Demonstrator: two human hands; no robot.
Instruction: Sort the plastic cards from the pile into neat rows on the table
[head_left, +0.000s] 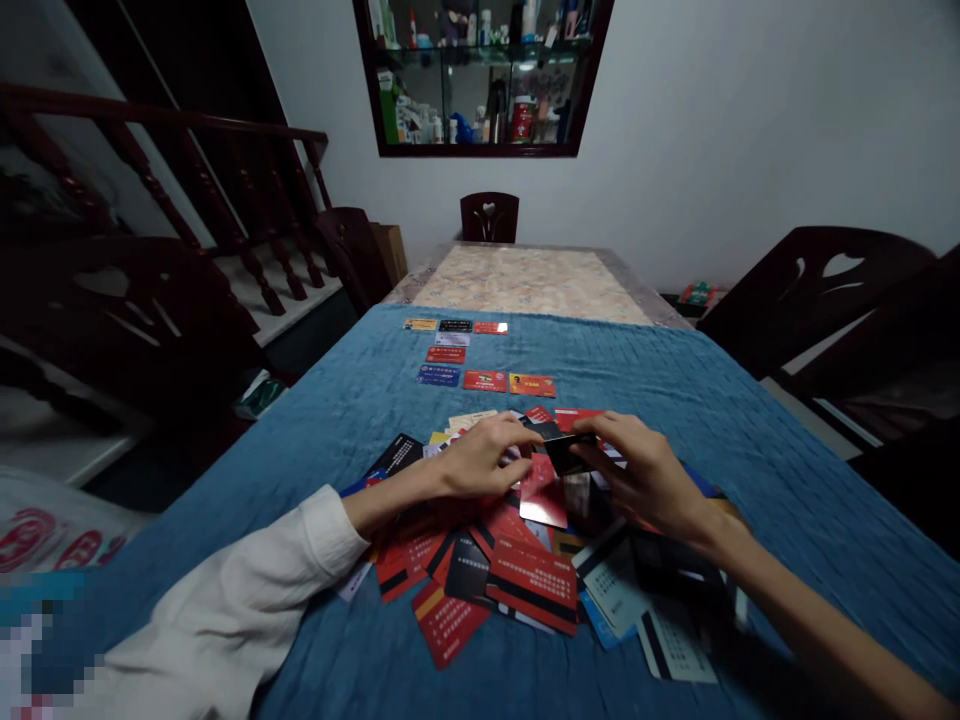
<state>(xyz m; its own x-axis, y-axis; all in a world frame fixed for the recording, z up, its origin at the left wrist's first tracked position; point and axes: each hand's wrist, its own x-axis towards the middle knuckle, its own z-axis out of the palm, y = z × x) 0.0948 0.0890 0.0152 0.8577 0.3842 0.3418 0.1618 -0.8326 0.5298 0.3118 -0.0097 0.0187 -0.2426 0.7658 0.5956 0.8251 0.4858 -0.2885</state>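
Above the middle of a loose heap of cards, my right hand (645, 470) pinches a dark card (564, 455) between thumb and fingers, holding it tilted. My left hand (484, 458) hovers over the heap with thumb and index finger apart; its index fingertip reaches the left edge of that dark card, and whether it touches cannot be made out. Below both hands lies a shiny red card (543, 495). Around it spread red, black, blue and pale cards, many overlapping, such as a red card with a black stripe (532, 575). Parts of the heap are hidden under my hands.
Beyond the heap, several cards lie in short rows, among them a blue card (439, 376) and an orange card (532, 385). A blue cloth (322, 420) covers the near part of the table. Dark chairs (825, 270) flank it; a plastic bag (60, 520) is at the left.
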